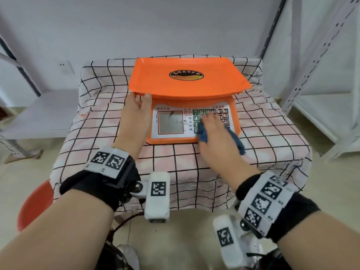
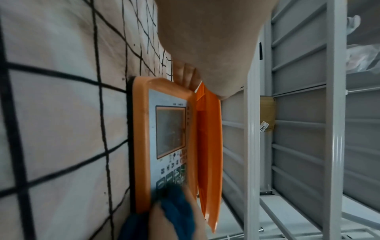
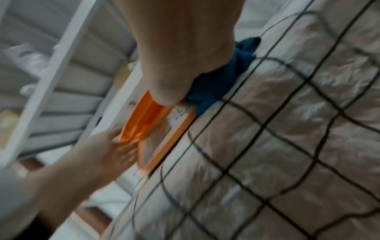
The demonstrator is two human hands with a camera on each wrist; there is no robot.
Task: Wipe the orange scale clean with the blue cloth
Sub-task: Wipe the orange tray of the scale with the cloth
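Item: orange scale point(image 1: 190, 98), standing at the centre of a table draped in a white checked cloth point(image 1: 97, 117) with black grid lines. Weighing tray point(image 1: 187, 78) sits at 12 o'clock, the sloped control panel point(image 1: 169, 123) with grey display and green number keys at 6 o'clock.

Item: blue cloth point(image 1: 203, 134), bunched, lying on the keypad at the panel's 3 o'clock side, one tail trailing off the scale's front corner onto the checked cloth.

Left hand point(image 1: 136, 112): at the scale's 9 o'clock, thumb on top of the tray's front-left corner, fingers underneath, gripping the rim.

Right hand point(image 1: 214, 129): laid over the blue cloth and pressing it to the keys; fingers appear fairly flat, though whether they curl round the cloth cannot be told through the motion blur.

Surroundings: white metal shelving point(image 1: 321, 75) at 3 o'clock; red stool point(image 1: 37, 203) at 7 o'clock.
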